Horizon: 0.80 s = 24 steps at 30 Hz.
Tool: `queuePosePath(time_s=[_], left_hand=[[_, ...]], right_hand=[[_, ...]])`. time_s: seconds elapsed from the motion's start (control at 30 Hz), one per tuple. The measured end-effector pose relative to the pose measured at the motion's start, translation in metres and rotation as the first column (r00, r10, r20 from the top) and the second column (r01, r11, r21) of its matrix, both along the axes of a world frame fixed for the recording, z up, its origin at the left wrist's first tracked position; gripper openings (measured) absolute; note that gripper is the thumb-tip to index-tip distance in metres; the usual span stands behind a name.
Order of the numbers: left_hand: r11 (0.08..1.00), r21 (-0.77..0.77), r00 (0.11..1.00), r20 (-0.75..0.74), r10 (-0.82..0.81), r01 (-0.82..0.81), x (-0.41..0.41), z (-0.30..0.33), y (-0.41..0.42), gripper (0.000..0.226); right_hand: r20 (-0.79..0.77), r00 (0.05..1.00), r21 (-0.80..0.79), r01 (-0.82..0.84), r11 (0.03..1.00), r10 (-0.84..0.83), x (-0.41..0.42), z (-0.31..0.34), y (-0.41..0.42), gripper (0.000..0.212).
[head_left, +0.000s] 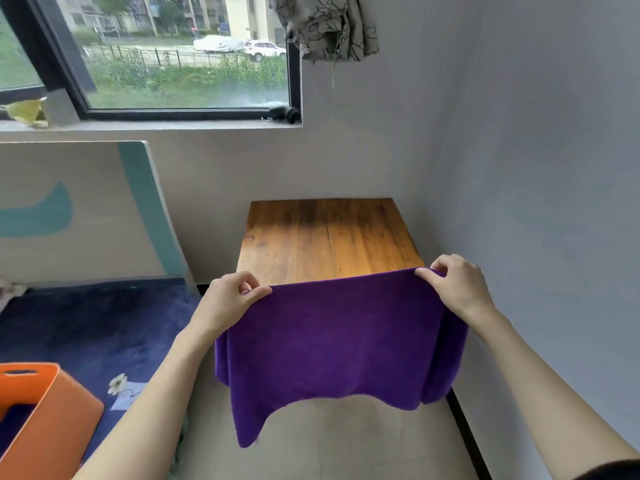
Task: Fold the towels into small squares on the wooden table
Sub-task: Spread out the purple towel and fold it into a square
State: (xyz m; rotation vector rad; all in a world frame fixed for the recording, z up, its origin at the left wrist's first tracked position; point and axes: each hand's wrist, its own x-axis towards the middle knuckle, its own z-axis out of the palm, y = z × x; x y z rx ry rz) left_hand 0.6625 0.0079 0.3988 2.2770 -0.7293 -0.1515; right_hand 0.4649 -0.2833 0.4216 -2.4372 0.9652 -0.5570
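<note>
1. Our left hand and right hand each pinch a top corner of the purple towel.
2. It hangs in the air before the wooden surface, unfolded.
3. Next, we judge, it needs laying flat there.

arms: bare to elbow | right sleeve: dark, at upper arm
</note>
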Motion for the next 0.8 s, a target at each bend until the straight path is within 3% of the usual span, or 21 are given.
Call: queuePosePath(time_s=[0.27, 0.8], left_hand=[[0.981, 0.153, 0.992, -0.053, -0.114, 0.121, 0.117, -0.037, -0.071, 0.012], [0.930, 0.366, 0.995, -0.084, 0.052, -0.017, 0.284, -0.108, -0.229, 0.010]], right_hand=[[-0.142, 0.989, 0.033, 0.032, 0.999, -0.027, 0.105, -0.038, -0.076, 0.016], [-0.281, 0.955, 0.192, -0.044, 0.980, 0.098, 0.304, -0.124, -0.245, 0.014]])
